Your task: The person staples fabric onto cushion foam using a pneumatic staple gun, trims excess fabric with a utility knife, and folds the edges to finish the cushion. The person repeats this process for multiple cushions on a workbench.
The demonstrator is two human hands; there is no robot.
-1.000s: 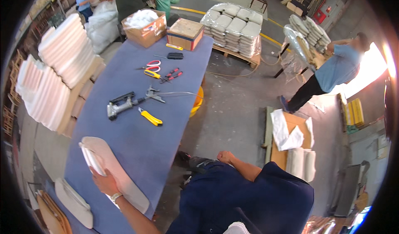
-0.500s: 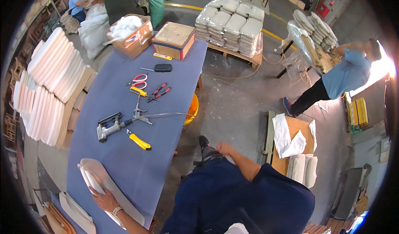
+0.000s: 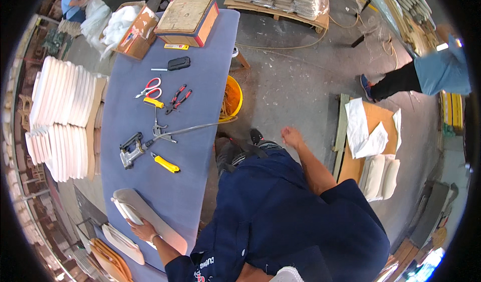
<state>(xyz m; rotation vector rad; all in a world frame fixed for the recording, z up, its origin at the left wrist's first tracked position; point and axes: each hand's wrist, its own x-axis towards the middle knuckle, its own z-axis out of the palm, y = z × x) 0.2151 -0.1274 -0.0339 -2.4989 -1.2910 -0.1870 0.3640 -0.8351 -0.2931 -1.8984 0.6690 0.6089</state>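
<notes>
My left hand [image 3: 144,230] grips the edge of a pale, long padded panel [image 3: 168,228] with rounded ends, lying at the near left of the blue-grey table [image 3: 145,181]. A white layer shows along the panel's left side, under my fingers. My right hand [image 3: 290,136] hangs in front of me off the table, its fingers curled and nothing visible in them. Nearest the panel on the table are a yellow utility knife [image 3: 166,163] and a pneumatic staple gun [image 3: 132,151]. Beyond lie an air blow gun [image 3: 159,130], red-handled pliers [image 3: 179,99], scissors [image 3: 152,87] and a yellow-handled screwdriver [image 3: 154,102].
Stacked white pads [image 3: 62,149] stand left of the table. At its far end are a wooden box [image 3: 185,21] and a carton [image 3: 136,34] with white stuffing. A yellow bucket [image 3: 231,99] sits beside the table. Another person [image 3: 441,74] stands at right, near a low cloth-covered stand [image 3: 345,136].
My view has shifted, and the table and tools sit differently in it. My left hand stays on the panel. My right hand has swung a little outward and forward. The person at right has stepped.
</notes>
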